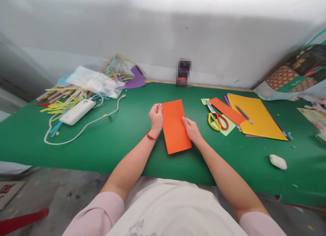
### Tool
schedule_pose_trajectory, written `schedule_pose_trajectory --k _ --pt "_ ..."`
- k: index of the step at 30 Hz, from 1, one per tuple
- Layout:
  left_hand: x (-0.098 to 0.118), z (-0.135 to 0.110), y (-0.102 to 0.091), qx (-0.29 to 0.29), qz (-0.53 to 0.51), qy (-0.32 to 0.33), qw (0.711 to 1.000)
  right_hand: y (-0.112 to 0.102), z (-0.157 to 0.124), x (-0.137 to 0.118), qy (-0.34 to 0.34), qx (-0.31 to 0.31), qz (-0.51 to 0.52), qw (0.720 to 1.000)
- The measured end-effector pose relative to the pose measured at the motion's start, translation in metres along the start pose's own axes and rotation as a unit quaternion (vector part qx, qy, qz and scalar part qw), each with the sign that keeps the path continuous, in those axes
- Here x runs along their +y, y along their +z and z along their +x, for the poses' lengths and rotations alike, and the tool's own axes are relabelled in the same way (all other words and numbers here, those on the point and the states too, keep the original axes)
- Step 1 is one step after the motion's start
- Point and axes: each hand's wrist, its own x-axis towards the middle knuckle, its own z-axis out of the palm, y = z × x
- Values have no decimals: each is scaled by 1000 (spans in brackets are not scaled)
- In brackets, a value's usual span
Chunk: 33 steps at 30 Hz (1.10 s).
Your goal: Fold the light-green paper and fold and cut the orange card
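A rectangle of orange paper is held up between my two hands over the green table. On its left edge, near the upper corner, my left hand is closed with thumb and fingers pinching it. Along the right edge, about halfway down, my right hand grips the sheet with the thumb on top and the fingers hidden beneath. To the right of the paper lie scissors with one yellow and one red handle, blades pointing away. Beside them is a narrow orange strip.
A yellow sheet stack with a pen lies right, a white case nearer. Paper strips, a plastic bag and a white power bank with cable occupy the left. A wall borders the green table.
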Motion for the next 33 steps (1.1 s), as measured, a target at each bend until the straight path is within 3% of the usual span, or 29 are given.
schedule_pose_trajectory --k 4,11,17,22,26,33 --pt "-8 9 -3 38 -3 -32 999 2 2 2 42 -65 68 995" --pt "-16 15 -5 51 13 -19 998 3 2 2 13 -27 1 1000" --pt "-18 24 -11 73 27 5 997 7 3 1 50 -77 7 996" --pt "-20 27 -12 54 16 -22 998 7 1 -1 -37 -25 -83 996" --pt "-17 25 -11 66 21 -46 997 9 -3 -4 -61 3 -181 982" --pt "-8 25 -13 87 90 20 992 18 -11 -9 -87 16 -250 964"
